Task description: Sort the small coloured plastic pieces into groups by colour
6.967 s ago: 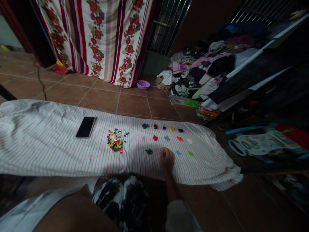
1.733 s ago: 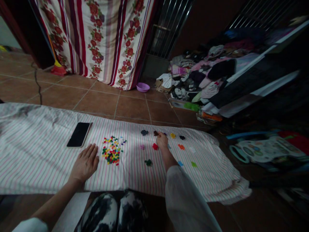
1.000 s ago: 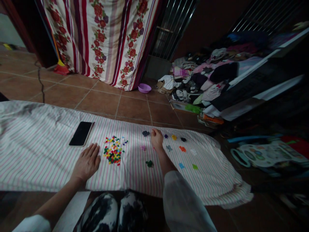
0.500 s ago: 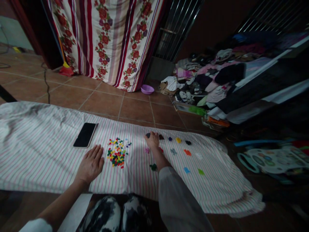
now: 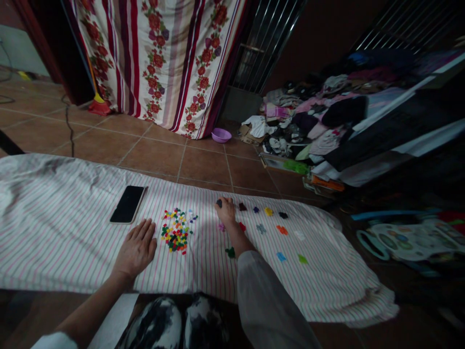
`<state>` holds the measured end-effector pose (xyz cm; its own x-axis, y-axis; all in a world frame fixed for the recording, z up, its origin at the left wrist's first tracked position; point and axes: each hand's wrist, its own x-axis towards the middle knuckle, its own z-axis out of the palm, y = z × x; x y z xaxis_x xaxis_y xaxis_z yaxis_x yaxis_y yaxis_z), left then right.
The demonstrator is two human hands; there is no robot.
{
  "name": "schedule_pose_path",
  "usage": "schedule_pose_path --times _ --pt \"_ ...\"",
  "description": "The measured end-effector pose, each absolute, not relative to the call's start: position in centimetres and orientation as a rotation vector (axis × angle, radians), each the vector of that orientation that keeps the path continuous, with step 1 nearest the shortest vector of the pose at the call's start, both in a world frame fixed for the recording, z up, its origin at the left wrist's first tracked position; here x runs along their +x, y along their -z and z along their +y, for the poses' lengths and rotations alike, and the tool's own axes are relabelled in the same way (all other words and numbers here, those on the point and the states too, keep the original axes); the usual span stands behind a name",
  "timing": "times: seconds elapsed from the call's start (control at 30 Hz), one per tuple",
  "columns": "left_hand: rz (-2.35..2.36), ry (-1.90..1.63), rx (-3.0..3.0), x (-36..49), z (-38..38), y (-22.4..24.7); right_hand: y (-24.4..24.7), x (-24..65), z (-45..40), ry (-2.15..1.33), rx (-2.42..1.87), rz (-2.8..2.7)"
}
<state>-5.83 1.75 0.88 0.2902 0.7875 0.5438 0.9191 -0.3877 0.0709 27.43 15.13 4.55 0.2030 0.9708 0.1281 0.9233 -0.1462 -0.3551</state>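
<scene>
My left hand [image 5: 136, 246] lies flat on the striped cloth [image 5: 90, 242], fingers stretched, between the phone [image 5: 128, 204] and a pile of small multicoloured pieces [image 5: 176, 232]. Near the cloth's far edge, my right hand [image 5: 225, 210] has its fingers closed at a small dark piece [image 5: 219, 203]. Around the right hand lie small single-colour groups: dark brown [image 5: 242, 207], red [image 5: 242, 226], pink [image 5: 221, 227] and dark green [image 5: 230, 252]. Farther right are yellow [image 5: 268, 211], black [image 5: 283, 215], grey [image 5: 261, 228], orange [image 5: 282, 230], blue [image 5: 281, 257] and light green [image 5: 302, 259] ones.
Beyond the cloth is a tiled floor [image 5: 152, 155] with a purple basin [image 5: 221, 135] and a red broom [image 5: 99, 106]. A flowered curtain [image 5: 174, 63] hangs behind. Clothes [image 5: 308, 116] are heaped at the back right, and a pale plastic item [image 5: 407, 240] sits at the right.
My right hand has shifted slightly to the left, with the dark piece at its fingertips. My left hand has stayed in place.
</scene>
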Motion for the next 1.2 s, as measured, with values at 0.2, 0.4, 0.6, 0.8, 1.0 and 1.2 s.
schedule_pose_path --times 0.2,0.4,0.6,0.8,1.0,1.2 --pt "-1.563 0.728 -2.293 -5.8 1.7 -0.9 -4.2 28.0 15.2 -0.219 -2.073 -1.782" --pt "-1.532 0.74 -2.283 -5.9 1.8 -0.8 -4.4 28.7 15.3 -0.27 -2.046 -1.77" --pt "-1.55 0.722 -2.302 -5.9 1.7 -0.8 -5.0 30.4 16.0 -0.235 -2.085 -1.617" --pt "-1.552 0.735 -2.31 -5.9 1.7 -0.7 -4.9 32.3 15.7 -0.287 -2.153 -1.565" --pt "-1.504 0.718 -2.289 -5.9 1.8 -1.0 -4.0 31.9 15.4 -0.341 -2.13 -1.568" --pt "-1.537 0.726 -2.291 -5.9 1.8 -1.0 -3.9 31.9 15.1 -0.384 -2.053 -1.589"
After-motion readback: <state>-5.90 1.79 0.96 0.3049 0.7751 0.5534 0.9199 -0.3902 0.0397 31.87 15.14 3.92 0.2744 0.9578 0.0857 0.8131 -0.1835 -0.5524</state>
